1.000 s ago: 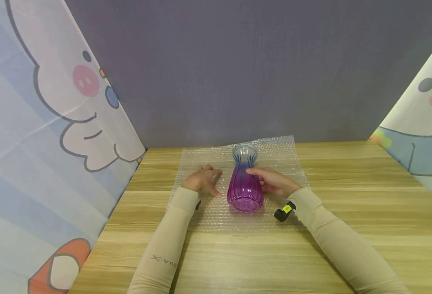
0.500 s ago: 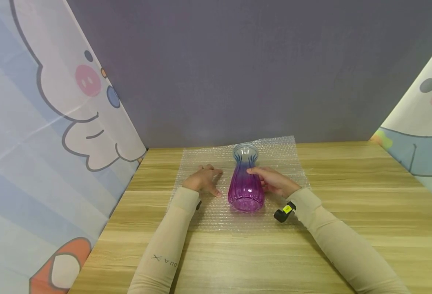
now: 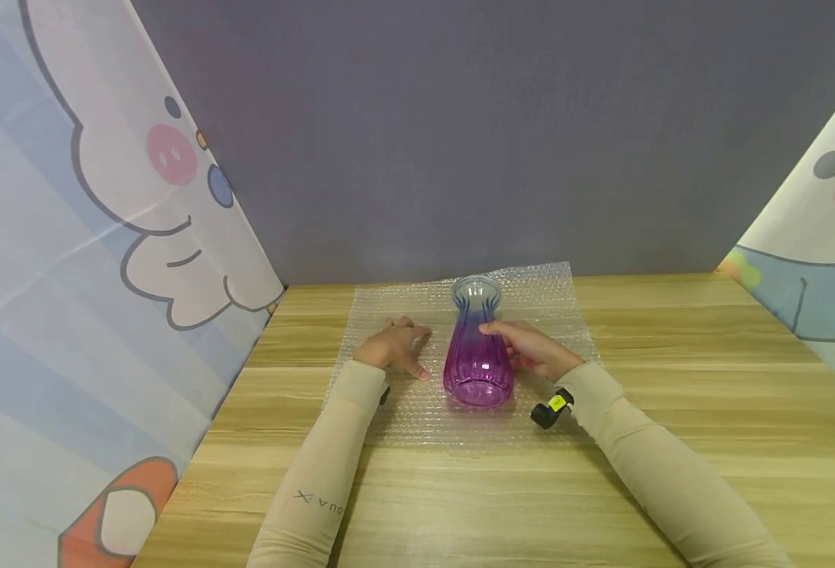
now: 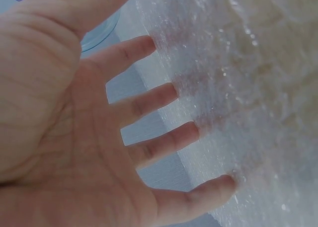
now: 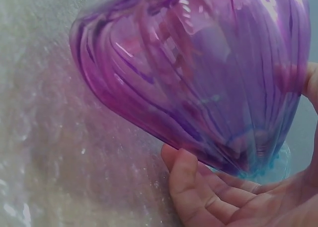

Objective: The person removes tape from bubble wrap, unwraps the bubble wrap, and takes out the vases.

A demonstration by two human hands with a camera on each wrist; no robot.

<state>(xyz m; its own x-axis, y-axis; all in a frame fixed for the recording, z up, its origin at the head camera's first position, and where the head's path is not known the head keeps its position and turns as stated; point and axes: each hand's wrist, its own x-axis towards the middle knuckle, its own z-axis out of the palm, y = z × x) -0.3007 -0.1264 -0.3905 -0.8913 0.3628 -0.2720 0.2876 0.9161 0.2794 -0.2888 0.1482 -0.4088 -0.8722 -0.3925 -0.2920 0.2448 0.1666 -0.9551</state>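
Right hand (image 3: 534, 351) grips vase (image 3: 479, 359) by its side, over bubble wrap (image 3: 417, 418). Left hand (image 3: 392, 347) spread wide, fingertips touching the wrap. Wrap lies on counter (image 3: 488, 505).

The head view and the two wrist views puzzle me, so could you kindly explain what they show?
There is no machine: a person works bare-handed. The head view looks forward and down from the person's head; each wrist view shows that hand's work. On the light wood-grain table lies a clear plastic bubble-wrap sheet. Over it, the right hand holds a ribbed glass vase, pale blue at the mouth and magenta at the base. The left hand, spread out, touches the sheet.
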